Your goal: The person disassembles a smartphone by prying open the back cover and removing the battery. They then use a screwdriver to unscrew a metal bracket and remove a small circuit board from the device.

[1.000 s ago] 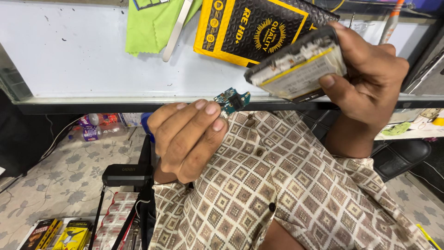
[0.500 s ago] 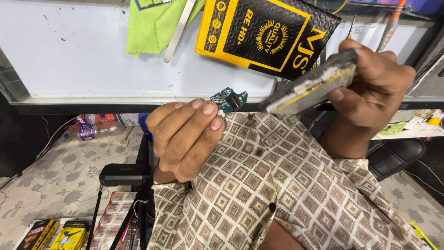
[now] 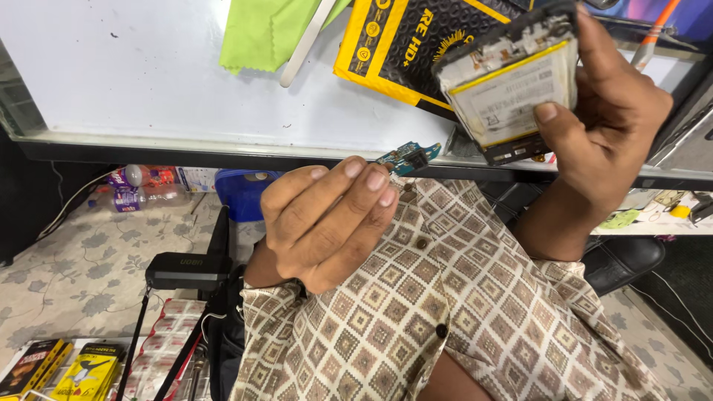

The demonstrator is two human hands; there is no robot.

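the right hand (image 3: 609,111) has its grip closed around an opened phone (image 3: 512,89), held up above the edge of the white desk (image 3: 134,82) with the backless side facing the camera; the pale battery fills most of it, and the small parts along its top end are too fine to make out. the thumb crosses the lower right corner, and the fingers behind the phone are hidden.

the left hand (image 3: 327,223) is curled in front of the checked shirt (image 3: 445,312), its grip pinching a small blue-green circuit board (image 3: 408,157) at the fingertips; only the board's far end shows past them.

on the desk a green cloth (image 3: 260,30) and a yellow-and-black packet (image 3: 394,44) are cut off by the top edge, the packet partly behind the phone.
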